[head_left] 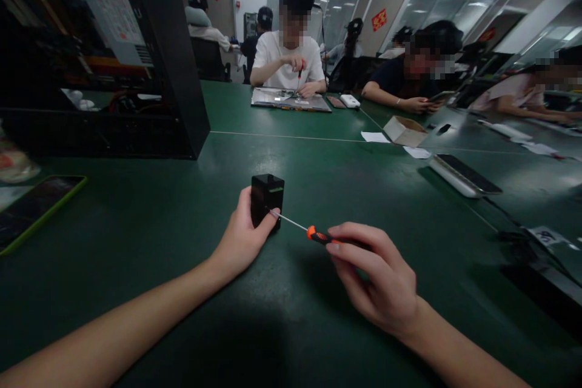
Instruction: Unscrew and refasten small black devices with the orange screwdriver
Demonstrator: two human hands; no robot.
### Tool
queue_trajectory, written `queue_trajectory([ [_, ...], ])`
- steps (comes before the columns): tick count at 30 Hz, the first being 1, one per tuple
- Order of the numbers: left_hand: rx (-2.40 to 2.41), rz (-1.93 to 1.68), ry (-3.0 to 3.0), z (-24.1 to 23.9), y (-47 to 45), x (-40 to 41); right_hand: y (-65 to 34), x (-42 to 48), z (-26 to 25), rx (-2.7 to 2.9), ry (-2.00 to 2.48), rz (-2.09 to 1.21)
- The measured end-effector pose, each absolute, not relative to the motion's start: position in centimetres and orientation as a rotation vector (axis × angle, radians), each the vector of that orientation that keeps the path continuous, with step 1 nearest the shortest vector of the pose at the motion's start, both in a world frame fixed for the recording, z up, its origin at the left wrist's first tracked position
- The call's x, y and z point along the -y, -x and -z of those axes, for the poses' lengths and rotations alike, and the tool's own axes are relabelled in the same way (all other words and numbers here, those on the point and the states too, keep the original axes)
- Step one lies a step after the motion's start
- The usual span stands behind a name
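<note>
The black box [266,191] we grip stands upright in mid-view at the green bench [182,206]; we cannot tell whether its base touches down. It is taller than wide, with flat dark faces, squared edges, a small raised part on top and a pale greenish strip high on its right face. Nearest us, our right hand [379,276] is half curled, thumb and fingers pinching the black-and-orange handle of a screwdriver [317,235]; its thin shaft runs left to the box beside our left thumb. Our left hand [243,227] closes round the box, thumb across the front, other fingers mostly hidden. Leftward lies a green-edged phone [40,209], with a black case [173,73] beyond; rightward, a dark-screened device [470,173] rests on something white. Farther off we see an open carton [404,131], then a person in white [273,54] bent over a flat panel [273,100].
</note>
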State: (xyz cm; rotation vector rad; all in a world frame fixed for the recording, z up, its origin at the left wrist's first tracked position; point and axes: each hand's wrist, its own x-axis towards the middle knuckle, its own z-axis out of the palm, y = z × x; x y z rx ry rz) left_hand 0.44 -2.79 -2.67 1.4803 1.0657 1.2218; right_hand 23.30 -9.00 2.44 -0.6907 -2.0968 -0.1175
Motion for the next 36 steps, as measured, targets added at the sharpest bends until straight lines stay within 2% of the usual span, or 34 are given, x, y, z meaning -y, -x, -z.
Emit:
queue_trajectory([
  [4,-1.065,-1.230,-1.476,2.6,-0.5,2.8,-23.4,8.7,-1.9,2.041,0.719,0.168],
  [10,-1.078,-1.195,-1.514,2.4,-0.5,2.8,-23.4,8.6,-1.8,2.041,0.731,0.053],
  [16,-1.044,-1.179,-1.511,2.3,-0.5,2.9,-23.0,9.1,-2.3,2.020,0.727,0.190],
  [21,-1.071,-1.215,-1.479,2.3,-0.5,2.9,-23.3,8.9,-2.2,2.080,0.788,0.108],
  [29,-0.909,-1.134,-0.809,0.5,-0.1,1.8,-23.2,8.0,-1.4,2.222,0.931,-0.083],
  [33,-0.806,-1.162,-0.423,-0.6,0.4,1.3,-22.8,8.6,-1.8,2.214,0.897,-0.055],
  [36,-0.710,-1.123,-0.345,-0.8,0.6,1.2,-22.5,9.0,-1.8,2.233,0.906,-0.052],
])
